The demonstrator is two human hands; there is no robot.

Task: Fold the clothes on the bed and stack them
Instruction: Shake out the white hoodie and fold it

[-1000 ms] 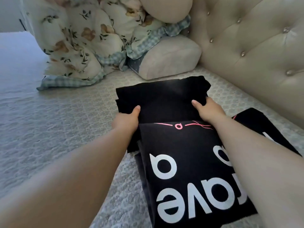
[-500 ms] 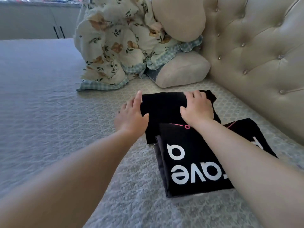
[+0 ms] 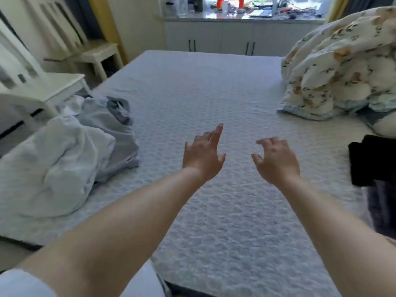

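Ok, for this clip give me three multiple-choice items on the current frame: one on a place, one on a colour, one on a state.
1. Where does the unfolded pile of clothes lie?
A. on the bed's left side
B. against the floral quilt
C. on the white chair

2. What colour is the folded stack at the right edge?
A. white
B. black
C. red

3. What are the hands doing?
A. both grip a shirt
B. one presses the stack
C. both are held over the bed, holding nothing

Answers: 1 A, the pale heap sits left of the arms on the bed. 2 B, the stack is dark black. 3 C, the left hand and right hand are spread above bare cover.
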